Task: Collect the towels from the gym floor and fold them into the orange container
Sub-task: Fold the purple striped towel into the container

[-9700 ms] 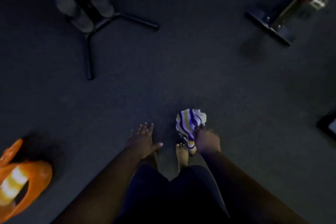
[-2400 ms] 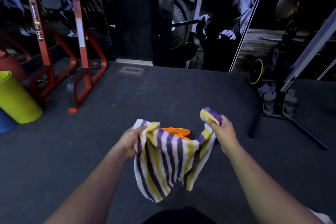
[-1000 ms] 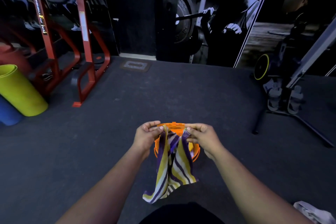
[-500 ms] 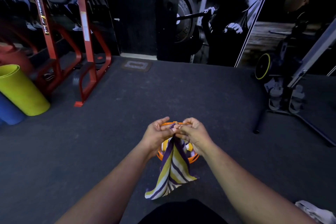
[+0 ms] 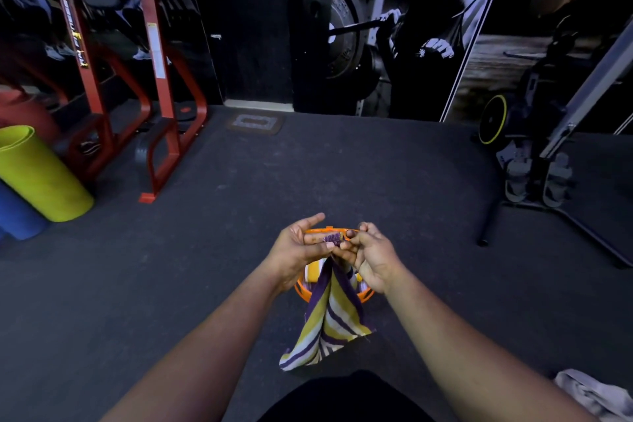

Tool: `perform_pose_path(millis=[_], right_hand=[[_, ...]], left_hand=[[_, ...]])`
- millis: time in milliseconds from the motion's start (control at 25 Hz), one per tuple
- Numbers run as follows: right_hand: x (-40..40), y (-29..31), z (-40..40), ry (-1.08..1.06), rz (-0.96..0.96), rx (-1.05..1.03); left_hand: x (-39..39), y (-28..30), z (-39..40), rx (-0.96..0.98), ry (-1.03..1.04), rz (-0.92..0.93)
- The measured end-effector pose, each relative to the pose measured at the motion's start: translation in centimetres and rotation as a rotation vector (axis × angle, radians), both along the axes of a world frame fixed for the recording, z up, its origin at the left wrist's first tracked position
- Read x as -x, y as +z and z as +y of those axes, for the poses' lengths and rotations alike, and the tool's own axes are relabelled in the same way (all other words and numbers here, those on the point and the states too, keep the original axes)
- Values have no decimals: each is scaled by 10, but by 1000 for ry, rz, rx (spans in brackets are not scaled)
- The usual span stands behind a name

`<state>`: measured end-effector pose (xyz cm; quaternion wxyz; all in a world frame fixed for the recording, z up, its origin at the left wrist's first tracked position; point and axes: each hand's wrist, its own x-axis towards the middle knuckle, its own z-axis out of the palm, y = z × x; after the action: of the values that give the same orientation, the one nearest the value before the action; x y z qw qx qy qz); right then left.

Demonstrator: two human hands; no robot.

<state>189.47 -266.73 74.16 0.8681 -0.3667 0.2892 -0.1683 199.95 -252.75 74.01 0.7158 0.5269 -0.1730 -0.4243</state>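
Dark rubber gym floor (image 5: pixel 239 267) fills the scene, with one red rack (image 5: pixel 161 106) and one yellow roll (image 5: pixel 37 175) at the left. One striped towel (image 5: pixel 329 315) hangs folded in front of one orange container (image 5: pixel 329 230), which stands on the floor behind the hands. One pale cloth (image 5: pixel 592 394) lies at the lower right. The left hand (image 5: pixel 299 250) pinches the towel's top edge, forefinger straight; the right hand (image 5: pixel 371 257) pinches the same edge with curled fingers.
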Motion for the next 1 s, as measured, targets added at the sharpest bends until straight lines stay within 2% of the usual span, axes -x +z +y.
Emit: perform_pose_path(millis=[80, 320, 400, 520, 600, 680, 800, 880, 960, 1000], right_hand=[[3, -2, -1, 64, 14, 94], [17, -36, -14, 506, 211, 1203], [15, -44, -21, 666, 365, 1504], [15, -38, -29, 810, 539, 1756], [21, -35, -39, 1011, 656, 1924], [31, -32, -51, 1166, 874, 1974], [42, -25, -67, 1082, 1063, 1989], [40, -17, -74, 914, 1119, 2026], [37, -9, -80, 728, 1183, 1979], [36, -4, -80, 618, 1184, 1958]], left_hand=[[-2, -1, -1, -1, 28, -14], [-8, 12, -3, 47, 13, -15], [-13, 17, -3, 90, 0, -12], [-22, 17, -2, 11, 52, -176], [-32, 14, 1, -82, 163, -340], [-43, 12, 7, -154, 271, -464], [-56, 13, 19, -369, 274, -854], [-63, 8, 26, -653, 53, -1190], [-58, 5, 30, -952, -171, -1353], [-53, 6, 32, -1020, -233, -1393]])
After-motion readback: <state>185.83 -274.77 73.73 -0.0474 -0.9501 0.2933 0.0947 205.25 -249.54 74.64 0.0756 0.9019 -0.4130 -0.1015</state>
